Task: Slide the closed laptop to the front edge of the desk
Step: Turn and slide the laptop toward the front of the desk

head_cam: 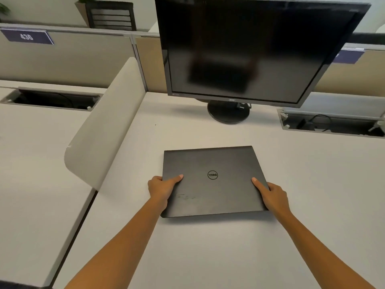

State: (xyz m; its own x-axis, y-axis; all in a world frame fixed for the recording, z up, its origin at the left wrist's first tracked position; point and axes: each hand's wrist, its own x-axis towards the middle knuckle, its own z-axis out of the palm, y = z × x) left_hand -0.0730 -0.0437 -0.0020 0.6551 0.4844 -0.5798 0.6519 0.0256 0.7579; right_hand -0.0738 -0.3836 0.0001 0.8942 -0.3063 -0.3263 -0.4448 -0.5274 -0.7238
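Observation:
A closed black laptop (212,184) with a round logo on its lid lies flat on the white desk (208,247), roughly at the desk's middle. My left hand (161,188) grips the laptop's left edge, thumb lying on the lid and fingers wrapped round the side. On the opposite edge my right hand (273,195) holds it the same way, thumb on top. Both forearms reach in from the bottom of the view. A wide band of bare desk lies between the laptop's near edge and me.
A dark monitor (250,49) on a round stand (228,113) stands behind the laptop. A curved beige divider (108,130) borders the desk on the left. An open cable tray (333,124) with a plug sits at the back right; another is on the neighbouring desk (52,99).

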